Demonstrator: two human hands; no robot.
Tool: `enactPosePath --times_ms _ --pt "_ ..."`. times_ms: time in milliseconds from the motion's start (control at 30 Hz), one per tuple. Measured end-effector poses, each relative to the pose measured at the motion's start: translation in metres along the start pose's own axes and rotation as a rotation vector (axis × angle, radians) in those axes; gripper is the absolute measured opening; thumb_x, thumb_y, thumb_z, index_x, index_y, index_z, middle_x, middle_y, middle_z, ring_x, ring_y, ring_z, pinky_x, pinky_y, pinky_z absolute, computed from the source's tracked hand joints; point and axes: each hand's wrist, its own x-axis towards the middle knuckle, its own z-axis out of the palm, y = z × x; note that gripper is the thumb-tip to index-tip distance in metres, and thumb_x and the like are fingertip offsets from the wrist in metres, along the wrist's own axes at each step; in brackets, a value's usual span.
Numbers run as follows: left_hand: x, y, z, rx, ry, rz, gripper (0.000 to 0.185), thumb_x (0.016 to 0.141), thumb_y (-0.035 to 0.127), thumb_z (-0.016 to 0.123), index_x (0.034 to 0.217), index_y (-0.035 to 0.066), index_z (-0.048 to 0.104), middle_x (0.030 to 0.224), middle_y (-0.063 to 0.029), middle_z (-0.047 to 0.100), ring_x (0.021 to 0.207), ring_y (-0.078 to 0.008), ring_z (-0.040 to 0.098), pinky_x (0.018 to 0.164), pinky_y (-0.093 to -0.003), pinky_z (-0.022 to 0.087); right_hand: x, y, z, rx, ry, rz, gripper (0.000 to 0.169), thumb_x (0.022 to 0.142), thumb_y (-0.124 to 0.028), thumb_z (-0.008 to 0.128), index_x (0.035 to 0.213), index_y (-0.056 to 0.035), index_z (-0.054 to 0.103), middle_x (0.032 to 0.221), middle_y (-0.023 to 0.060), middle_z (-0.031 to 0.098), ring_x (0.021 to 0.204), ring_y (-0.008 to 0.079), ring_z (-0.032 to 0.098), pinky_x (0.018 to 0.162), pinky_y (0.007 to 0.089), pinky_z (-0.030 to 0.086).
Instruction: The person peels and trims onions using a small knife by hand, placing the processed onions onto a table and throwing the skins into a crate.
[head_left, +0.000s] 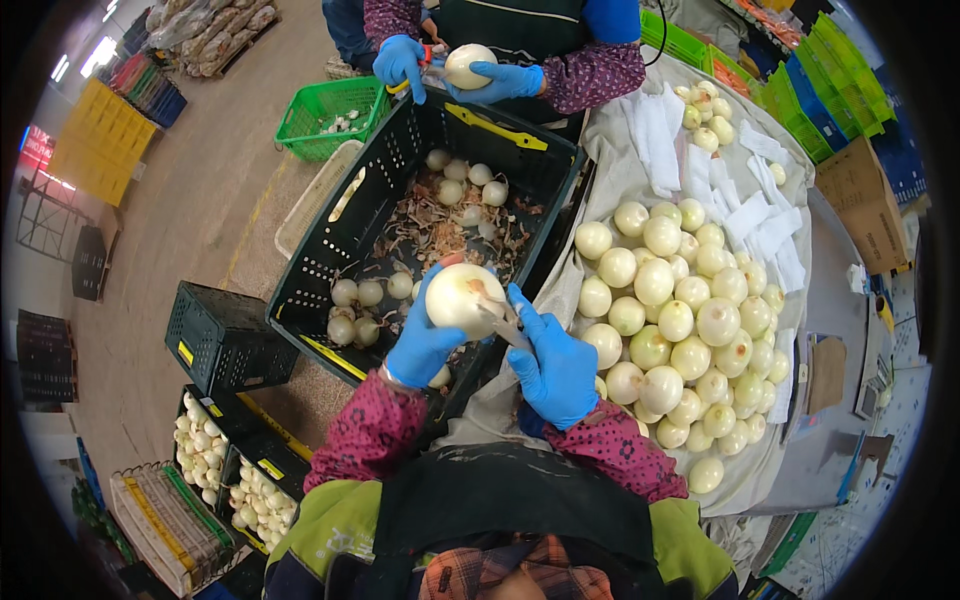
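Note:
In a blue glove, my left hand holds a large peeled white onion above a black plastic crate. My gloved right hand grips a small blade, perhaps a knife or scissors; its handle is hidden in the fingers. The blade's tip touches the onion beside a brownish patch. Below, the crate contains several unpeeled onions and loose brown skins. To the right of my right hand, a big heap of peeled onions lies on a grey cloth-covered table.
Across the crate, a co-worker's gloved hands hold an onion and scissors. White cloths lie beyond the heap. A green basket and a dark crate stand left. Crates of peeled onions sit lower left.

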Motion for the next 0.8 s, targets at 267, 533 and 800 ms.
enactPosePath --times_ms 267,533,800 --pt "-0.041 0.007 0.028 0.756 0.118 0.583 0.094 0.06 0.004 0.089 0.135 0.015 0.032 0.144 -0.0197 0.034 0.126 -0.0329 0.049 0.099 -0.0422 0.051 0.015 -0.035 0.003 -0.11 -0.025 -0.099 0.075 0.089 -0.057 0.055 0.147 -0.011 0.042 0.082 0.0111 0.056 0.051 0.0264 0.057 0.047 0.0364 0.046" --pt "-0.063 0.019 0.033 0.993 0.232 0.79 0.089 0.062 0.01 0.091 0.128 0.016 0.032 0.139 -0.0225 0.036 0.124 -0.0358 0.05 0.096 -0.0437 0.052 0.006 -0.038 0.012 -0.035 -0.011 -0.163 0.067 0.092 -0.053 0.054 0.146 -0.0137 0.044 0.076 0.0101 0.054 0.052 0.0265 0.057 0.048 0.0373 0.045" --pt "-0.069 0.024 0.038 0.899 0.195 0.761 0.093 0.061 0.003 0.089 0.133 0.013 0.032 0.141 -0.0221 0.036 0.125 -0.0354 0.049 0.099 -0.0442 0.05 0.0 -0.022 0.018 -0.024 -0.004 -0.066 0.069 0.092 -0.053 0.054 0.147 -0.0133 0.042 0.075 0.0099 0.055 0.055 0.0271 0.058 0.049 0.0378 0.045"
